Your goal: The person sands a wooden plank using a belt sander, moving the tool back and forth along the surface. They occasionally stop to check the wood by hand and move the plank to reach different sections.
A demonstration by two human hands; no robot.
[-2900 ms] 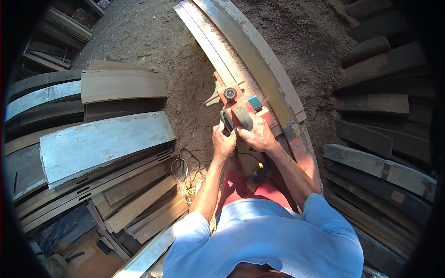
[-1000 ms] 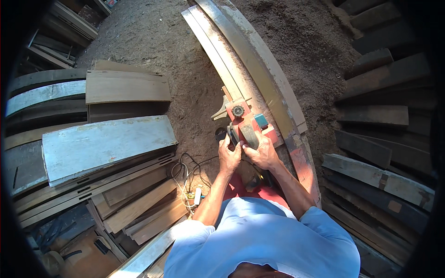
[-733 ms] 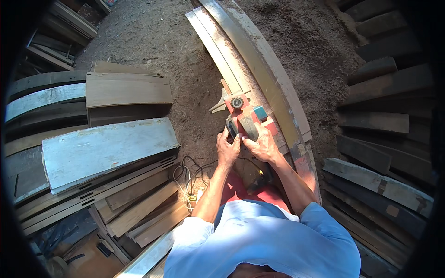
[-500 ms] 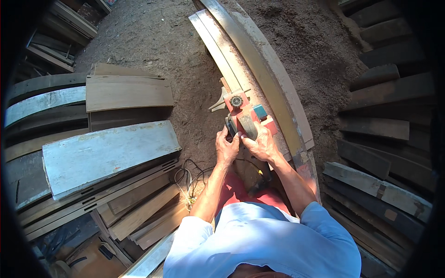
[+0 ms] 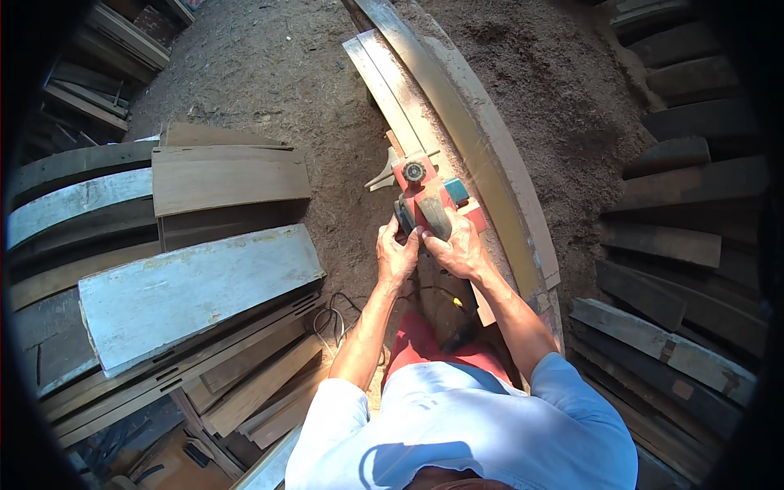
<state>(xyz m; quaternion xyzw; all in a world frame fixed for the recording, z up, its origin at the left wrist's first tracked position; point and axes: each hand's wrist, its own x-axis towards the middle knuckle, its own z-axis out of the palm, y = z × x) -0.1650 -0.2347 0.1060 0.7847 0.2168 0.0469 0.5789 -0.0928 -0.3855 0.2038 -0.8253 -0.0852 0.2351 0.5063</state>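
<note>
A red power planer [image 5: 423, 189] with a round front knob and a teal part on its side sits on a pale wooden board [image 5: 384, 72] in front of me. My right hand [image 5: 462, 247] is closed around the planer's rear handle. Close beside it, my left hand [image 5: 396, 251] has its fingers closed on the planer's left side, with the thumbs of both hands almost meeting. The planer's underside is hidden. Along the board's right side runs a long, yellowish-brown plank [image 5: 490, 155] dusted with shavings.
Stacked planks lie at left, topped by a pale blue board [image 5: 204, 290] and a brown board [image 5: 230, 174]. More dark boards [image 5: 661, 243] are piled at right. A cable [image 5: 335, 314] hangs near my left forearm. Shavings cover the ground [image 5: 245, 73].
The view has shifted a little, so the side stacks appear lower. The planer stays in both hands, slightly farther along the board.
</note>
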